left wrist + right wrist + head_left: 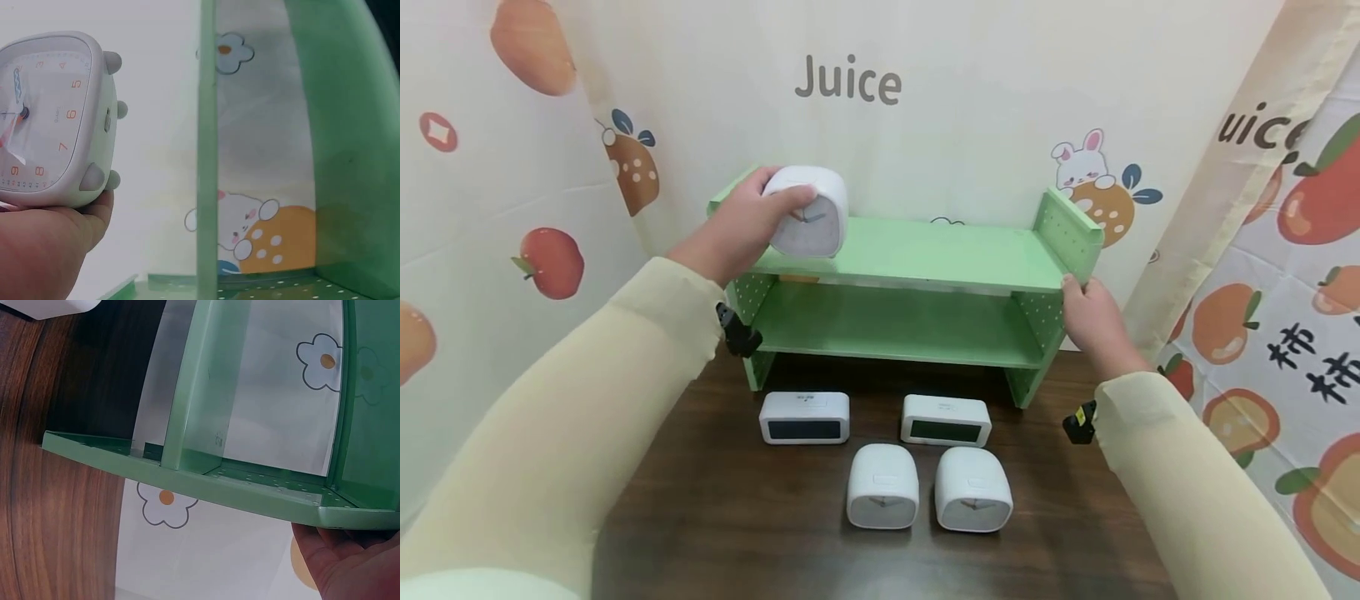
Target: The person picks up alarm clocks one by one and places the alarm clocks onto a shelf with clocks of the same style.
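Observation:
My left hand (741, 223) grips a white alarm clock (808, 229) above the left end of the green two-tier shelf (940, 250). In the left wrist view the clock (47, 119) shows its dial, orange numerals and small grey feet, with the hand (53, 244) beneath it in that picture. At the shelf's right side panel (1067, 237), my right hand (1096, 315) holds the outer edge. The right wrist view has the fingers of that hand (356, 562) against the panel's outside; the thumb is hidden there.
On the dark wooden table (737, 517) two white digital clocks (805, 406) (946, 410) stand in front of the shelf. Two more white dial clocks (883, 479) (973, 483) sit nearer to me. A printed curtain (962, 108) hangs behind and at both sides.

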Tool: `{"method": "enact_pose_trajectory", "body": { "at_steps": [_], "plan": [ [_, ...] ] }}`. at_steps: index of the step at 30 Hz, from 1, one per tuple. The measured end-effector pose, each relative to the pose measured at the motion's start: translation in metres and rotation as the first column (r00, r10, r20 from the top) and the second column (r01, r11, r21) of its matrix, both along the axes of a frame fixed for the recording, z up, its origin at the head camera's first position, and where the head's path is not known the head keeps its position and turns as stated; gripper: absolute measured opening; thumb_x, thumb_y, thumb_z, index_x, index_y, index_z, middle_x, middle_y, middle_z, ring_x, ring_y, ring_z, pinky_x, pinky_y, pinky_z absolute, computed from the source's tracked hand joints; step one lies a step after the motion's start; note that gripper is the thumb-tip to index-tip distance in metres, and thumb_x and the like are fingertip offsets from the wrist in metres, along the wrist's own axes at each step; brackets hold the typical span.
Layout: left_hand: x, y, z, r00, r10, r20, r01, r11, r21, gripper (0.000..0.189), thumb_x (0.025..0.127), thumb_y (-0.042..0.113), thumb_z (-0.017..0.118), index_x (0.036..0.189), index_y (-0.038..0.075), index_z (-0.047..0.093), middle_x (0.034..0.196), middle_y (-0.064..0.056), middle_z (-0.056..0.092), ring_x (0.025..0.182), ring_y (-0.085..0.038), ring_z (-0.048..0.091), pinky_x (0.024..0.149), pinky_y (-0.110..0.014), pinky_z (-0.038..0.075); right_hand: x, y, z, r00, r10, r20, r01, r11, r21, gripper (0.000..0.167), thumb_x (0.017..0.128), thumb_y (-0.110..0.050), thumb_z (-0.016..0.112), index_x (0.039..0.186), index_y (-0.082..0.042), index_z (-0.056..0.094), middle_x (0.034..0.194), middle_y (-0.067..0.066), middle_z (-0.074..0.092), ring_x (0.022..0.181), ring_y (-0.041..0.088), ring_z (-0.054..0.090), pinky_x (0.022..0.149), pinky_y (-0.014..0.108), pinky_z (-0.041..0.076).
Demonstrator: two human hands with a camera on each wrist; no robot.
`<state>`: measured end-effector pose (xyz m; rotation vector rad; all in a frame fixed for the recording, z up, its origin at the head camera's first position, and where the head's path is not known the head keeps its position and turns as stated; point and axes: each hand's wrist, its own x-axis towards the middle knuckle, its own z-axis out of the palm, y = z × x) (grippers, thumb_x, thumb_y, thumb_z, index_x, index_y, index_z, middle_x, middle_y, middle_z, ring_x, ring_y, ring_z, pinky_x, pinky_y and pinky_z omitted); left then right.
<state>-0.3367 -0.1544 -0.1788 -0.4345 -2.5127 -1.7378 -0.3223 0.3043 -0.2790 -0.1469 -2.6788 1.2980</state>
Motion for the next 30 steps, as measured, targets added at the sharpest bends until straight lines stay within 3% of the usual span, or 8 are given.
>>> {"method": "enact_pose_trajectory", "body": {
  "at_steps": [6,12,18,24,30],
  "plan": [
    [-0.016,-0.001,0.013,0.999,0.050,0.008,-0.050,0.999,0.003,0.082,0.095,0.057,0.065,0.157,0.013,0.035,0.143,-0.006,0.047,0.122,-0.024,0.050,0.107,-0.040,0.039,-0.003,-0.006,-0.003,1.000,0.001,-0.007,-0.001,1.000,-0.009,0.079,0.107,-0.058,0.017,0.161,-0.001,0.023,0.143,0.027,0.047,0.128,0.039,0.045,0.107,0.066,0.033],
    [-0.030,0.004,0.019,0.999,0.037,0.036,-0.040,0.995,0.091,0.076,0.095,0.052,0.068,0.153,0.011,0.039,0.137,-0.007,0.052,0.118,-0.023,0.053,0.107,-0.038,0.040,-0.002,-0.004,-0.004,0.999,-0.023,-0.039,0.022,1.000,-0.015,0.078,0.107,-0.057,0.017,0.162,-0.002,0.025,0.141,0.027,0.049,0.125,0.039,0.046,0.107,0.066,0.034],
    [-0.051,0.006,0.010,0.998,0.018,0.062,-0.029,0.981,0.191,0.069,0.096,0.042,0.070,0.149,0.008,0.043,0.131,-0.007,0.055,0.113,-0.022,0.057,0.104,-0.035,0.043,0.000,0.001,-0.004,0.998,-0.030,-0.048,0.029,0.999,-0.029,0.078,0.107,-0.057,0.017,0.162,-0.003,0.022,0.143,0.027,0.047,0.127,0.040,0.045,0.108,0.067,0.033],
    [-0.061,-0.003,-0.002,0.993,0.054,0.102,-0.068,0.988,0.140,0.072,0.096,0.046,0.069,0.153,0.011,0.042,0.133,-0.005,0.053,0.115,-0.021,0.053,0.106,-0.036,0.041,0.000,0.002,-0.004,0.998,-0.029,-0.049,0.028,0.999,-0.022,0.077,0.107,-0.056,0.016,0.162,-0.002,0.022,0.147,0.027,0.046,0.130,0.040,0.045,0.110,0.067,0.032],
    [-0.062,-0.010,-0.012,0.989,0.098,0.110,-0.102,0.994,0.034,0.076,0.094,0.056,0.068,0.153,0.014,0.043,0.133,-0.005,0.053,0.115,-0.021,0.051,0.103,-0.036,0.041,-0.001,-0.001,-0.002,0.999,-0.026,-0.041,0.025,0.999,-0.028,0.078,0.107,-0.056,0.017,0.162,-0.001,0.022,0.150,0.027,0.044,0.131,0.040,0.044,0.109,0.067,0.032]
  ]
}}
